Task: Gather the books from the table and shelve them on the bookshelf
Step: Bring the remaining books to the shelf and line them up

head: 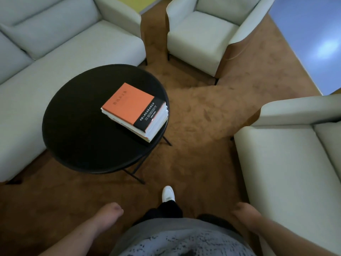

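Brown carpet (203, 117); pale sofa (55, 71) on L, armchair (199, 37) far side, 2nd sofa (286, 172) on R; blue wall (313, 34).

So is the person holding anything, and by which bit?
Nothing is held. The left hand and right hand hang empty, away from the orange-topped stack of books on the round black table.

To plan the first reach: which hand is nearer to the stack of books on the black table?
Left. The left hand is on the near side of the stack of books, slightly to its left; the right hand is well off to its right.
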`<state>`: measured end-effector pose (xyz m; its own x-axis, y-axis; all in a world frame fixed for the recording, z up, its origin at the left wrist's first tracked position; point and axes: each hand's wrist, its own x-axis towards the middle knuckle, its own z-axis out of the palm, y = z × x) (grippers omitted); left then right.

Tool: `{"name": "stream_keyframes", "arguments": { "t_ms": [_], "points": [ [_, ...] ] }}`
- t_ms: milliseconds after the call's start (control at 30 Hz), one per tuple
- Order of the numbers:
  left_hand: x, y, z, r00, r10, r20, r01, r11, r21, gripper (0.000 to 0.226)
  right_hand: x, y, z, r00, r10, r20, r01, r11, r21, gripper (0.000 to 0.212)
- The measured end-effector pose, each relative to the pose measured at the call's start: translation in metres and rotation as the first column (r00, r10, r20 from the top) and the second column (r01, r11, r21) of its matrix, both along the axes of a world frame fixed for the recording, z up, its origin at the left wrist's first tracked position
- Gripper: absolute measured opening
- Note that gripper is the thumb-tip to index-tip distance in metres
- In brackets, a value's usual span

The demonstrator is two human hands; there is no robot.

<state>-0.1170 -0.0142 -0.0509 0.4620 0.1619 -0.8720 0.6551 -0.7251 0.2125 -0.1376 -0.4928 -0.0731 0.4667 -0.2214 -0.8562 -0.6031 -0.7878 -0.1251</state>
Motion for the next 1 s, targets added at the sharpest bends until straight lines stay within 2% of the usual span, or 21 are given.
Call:
{"name": "stream_keyframes", "arguments": {
  "t_ms": [167, 300, 467, 533, 600, 633, 700, 767, 800, 867, 1000],
  "points": [
    [0.071, -0.005, 0.012, 0.987, 0.102, 0.123, -0.094, 0.994, -0.063, 0.011, 0.095, 0.028, 0.013, 0.995, -0.046, 0.084, 0.039, 0.996, 0.084, 0.014],
    [0.104, -0.019, 0.018, 0.982, 0.118, 0.149, -0.1, 0.987, -0.126, 0.012, 0.154, 0.052, 0.013, 0.996, 0.044, 0.078, -0.055, 0.989, 0.137, 0.016],
    [0.126, -0.034, 0.015, 0.981, 0.151, 0.118, -0.133, 0.979, -0.152, 0.012, 0.23, 0.069, 0.011, 0.982, 0.182, 0.057, -0.189, 0.964, 0.187, 0.008],
    [0.136, -0.039, 0.02, 0.97, 0.22, 0.106, -0.199, 0.964, -0.178, 0.014, 0.265, 0.074, 0.014, 0.966, 0.252, 0.053, -0.258, 0.945, 0.203, 0.009],
    [0.151, -0.049, 0.026, 0.918, 0.386, 0.091, -0.363, 0.911, -0.196, 0.018, 0.305, 0.082, 0.019, 0.943, 0.322, 0.08, -0.332, 0.911, 0.246, 0.013],
    [0.16, -0.054, 0.029, 0.852, 0.518, 0.08, -0.492, 0.843, -0.217, 0.024, 0.326, 0.088, 0.023, 0.94, 0.324, 0.109, -0.342, 0.897, 0.279, 0.016],
    [0.181, -0.063, 0.036, 0.6, 0.799, 0.042, -0.756, 0.584, -0.296, 0.04, 0.366, 0.107, 0.033, 0.956, 0.238, 0.171, -0.286, 0.882, 0.374, 0.026],
    [0.202, -0.07, 0.043, 0.335, 0.942, -0.009, -0.863, 0.303, -0.404, 0.048, 0.404, 0.134, 0.047, 0.962, 0.16, 0.22, -0.248, 0.848, 0.468, 0.032],
    [0.212, -0.073, 0.045, 0.24, 0.97, -0.033, -0.869, 0.2, -0.453, 0.051, 0.421, 0.15, 0.054, 0.965, 0.14, 0.223, -0.239, 0.825, 0.512, 0.033],
    [0.228, -0.079, 0.045, 0.132, 0.988, -0.084, -0.847, 0.069, -0.527, 0.058, 0.449, 0.18, 0.068, 0.97, 0.15, 0.189, -0.234, 0.782, 0.577, 0.033],
    [0.244, -0.092, 0.036, -0.053, 0.988, -0.143, -0.799, -0.128, -0.587, 0.047, 0.476, 0.227, 0.081, 0.927, 0.37, 0.051, -0.315, 0.7, 0.641, 0.031]
  ]
}}
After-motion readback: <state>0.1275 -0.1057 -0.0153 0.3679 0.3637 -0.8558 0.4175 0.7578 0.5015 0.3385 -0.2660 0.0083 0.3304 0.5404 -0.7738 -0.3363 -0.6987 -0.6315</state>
